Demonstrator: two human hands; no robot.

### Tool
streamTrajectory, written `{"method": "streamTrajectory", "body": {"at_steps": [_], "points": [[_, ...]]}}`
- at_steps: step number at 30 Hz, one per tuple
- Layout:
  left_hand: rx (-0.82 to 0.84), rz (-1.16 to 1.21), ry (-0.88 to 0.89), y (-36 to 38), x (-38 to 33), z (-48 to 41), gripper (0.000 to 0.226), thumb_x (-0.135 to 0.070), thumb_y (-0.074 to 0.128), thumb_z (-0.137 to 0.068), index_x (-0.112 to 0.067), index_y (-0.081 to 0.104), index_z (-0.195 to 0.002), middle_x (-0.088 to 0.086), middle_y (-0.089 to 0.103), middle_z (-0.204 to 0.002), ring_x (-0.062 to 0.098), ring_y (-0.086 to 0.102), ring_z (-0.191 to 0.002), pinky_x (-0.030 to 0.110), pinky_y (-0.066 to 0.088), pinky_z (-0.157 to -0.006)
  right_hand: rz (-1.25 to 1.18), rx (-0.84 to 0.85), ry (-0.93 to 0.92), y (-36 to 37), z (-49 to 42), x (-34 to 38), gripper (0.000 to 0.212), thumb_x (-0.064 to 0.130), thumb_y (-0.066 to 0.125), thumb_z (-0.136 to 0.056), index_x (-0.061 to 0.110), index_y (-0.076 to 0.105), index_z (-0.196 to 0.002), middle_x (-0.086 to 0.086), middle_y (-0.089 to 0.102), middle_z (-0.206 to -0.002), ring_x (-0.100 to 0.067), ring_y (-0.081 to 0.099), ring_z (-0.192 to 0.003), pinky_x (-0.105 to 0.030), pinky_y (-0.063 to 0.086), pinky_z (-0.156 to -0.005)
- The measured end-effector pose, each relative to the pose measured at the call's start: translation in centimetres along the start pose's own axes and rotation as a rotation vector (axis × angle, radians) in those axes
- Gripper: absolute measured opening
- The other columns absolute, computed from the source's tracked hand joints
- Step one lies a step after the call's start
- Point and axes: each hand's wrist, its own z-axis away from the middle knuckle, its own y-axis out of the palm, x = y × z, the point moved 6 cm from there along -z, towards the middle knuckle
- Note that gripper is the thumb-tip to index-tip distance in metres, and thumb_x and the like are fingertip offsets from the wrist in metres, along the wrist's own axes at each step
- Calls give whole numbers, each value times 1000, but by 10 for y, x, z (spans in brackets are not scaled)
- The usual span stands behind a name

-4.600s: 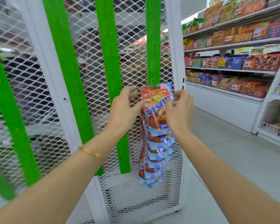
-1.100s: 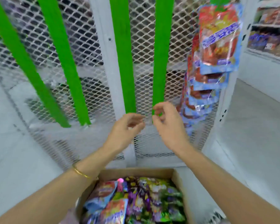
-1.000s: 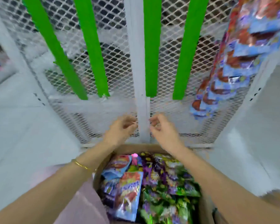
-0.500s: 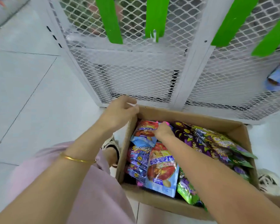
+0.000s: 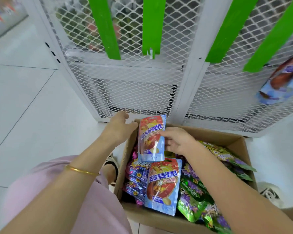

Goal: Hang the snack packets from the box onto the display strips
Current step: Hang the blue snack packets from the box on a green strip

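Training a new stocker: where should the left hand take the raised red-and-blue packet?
Probably pinch the raised packet at its top left corner, coming from the left. It stands upright, the right hand holds its right edge, and the left hand is beside that free corner.

Both red-and-blue ones, the upright packet (image 5: 150, 137) and the flat packet (image 5: 162, 184) in the box (image 5: 227, 135), have three big white Chinese characters on a blue band. The flat one's smaller line looks like 可乐味. The print on the green packets (image 5: 191, 200) is too blurry to read.
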Motion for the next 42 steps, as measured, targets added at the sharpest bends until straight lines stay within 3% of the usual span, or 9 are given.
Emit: {"method": "streamTrajectory", "body": {"at_steps": [3,6,14,20,23,28,34,38,42], "points": [[72,98,-19,16,-14,11,68,-36,64,-85,-7,33,-138,9,49,-129,24,52,-117,40,44,-98,-47,150,-162,-18,43,28,15,1,51,-91,7,63,-87,-4,72,-73,-14,68,-66,-31,58,-65],[216,341,65,39,-52,22,40,-22,63,-87,-3,53,-121,11,68,-105,23,66,-91,36,56,-77,-36,197,-255,-45,85,51,12,2,52,-89,6,63,-91,-9,72,-86,-17,69,-73,-33,58,-71],[280,364,500,100,-233,74,13,7,59,-83,-4,64,-88,-13,68,-57,-3,61,-54,12,47,-54,-15,-188,-754,-146,208,146,36,17,71,-77,5,63,-109,-18,69,-104,-28,65,-88,-45,51,-87],[168,344,839,87,-411,106,21,-16,63,-86,-11,58,-105,3,67,-88,1,62,-71,13,44,-63,34,-477,-1146,-221,330,250,13,4,65,-82,14,69,-89,2,74,-76,-14,68,-69,-31,57,-70],[-37,419,988,53,-500,117,16,-22,64,-86,-20,55,-99,7,65,-99,22,63,-93,36,51,-79,100,-597,-1289,-245,383,305,15,19,73,-70,15,70,-85,-2,73,-80,-22,66,-78,-44,54,-81],[-229,421,1145,22,-610,127,15,-16,61,-85,-18,53,-98,8,64,-94,27,64,-89,43,53,-83,197,-674,-1420,-256,428,384,22,35,67,-68,19,68,-83,-6,70,-90,-28,66,-87,-43,51,-89],[-324,473,1145,2,-661,124,12,-21,62,-83,-19,51,-84,14,67,-91,32,66,-84,48,54,-77,118,-590,-1514,-244,438,447,4,8,61,-86,7,65,-84,-6,63,-75,-15,57,-68,-28,48,-68],[-528,297,1168,-10,-663,126,15,-28,65,-82,-18,56,-88,7,66,-91,27,64,-88,43,53,-79,116,-615,-1531,-239,432,467,36,24,67,-71,-9,61,-85,-17,64,-81,-21,54,-74,-41,48,-72],[-404,311,1160,-12,-666,123,19,-24,69,-80,-22,50,-80,8,65,-86,28,67,-82,46,55,-76,154,-672,-1533,-238,425,474,16,22,64,-83,11,63,-72,-12,67,-81,-24,61,-75,-51,51,-81]]}}
